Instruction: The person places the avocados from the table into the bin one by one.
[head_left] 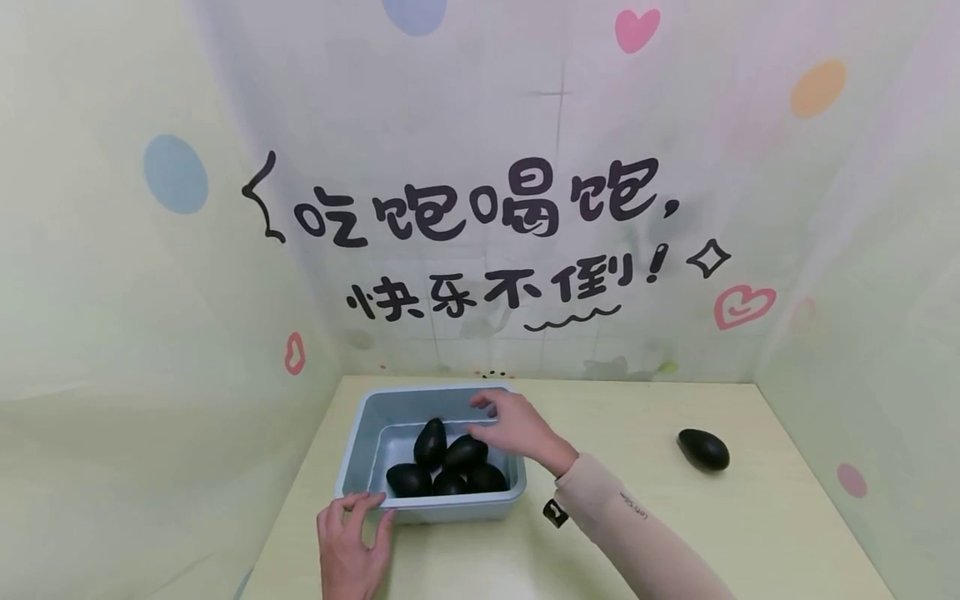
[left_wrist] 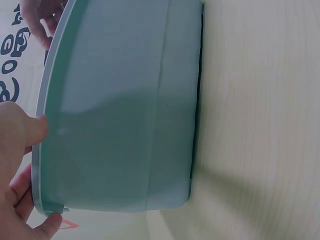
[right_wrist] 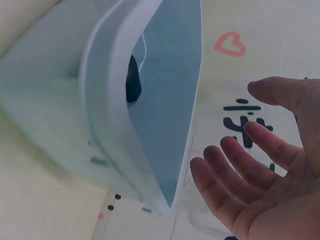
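A pale blue-grey plastic bin (head_left: 450,503) stands on the table, with several dark avocados (head_left: 431,444) lying in its front half. My left hand (head_left: 351,542) holds the bin's rim at the front left corner; the left wrist view shows its thumb on the outer wall and other fingers behind the rim. Over the right side of the bin is my right hand (head_left: 517,425), nothing in it. Its fingers (right_wrist: 230,170) are spread and slightly bent in the right wrist view. One more avocado (head_left: 703,450) lies on the table at the right.
The light wooden table (head_left: 615,417) ends at a printed backdrop (head_left: 480,350) with black lettering close behind the bin. Fabric walls also rise on the left and right. A small black tag (head_left: 555,513) hangs by the right sleeve (head_left: 622,517).
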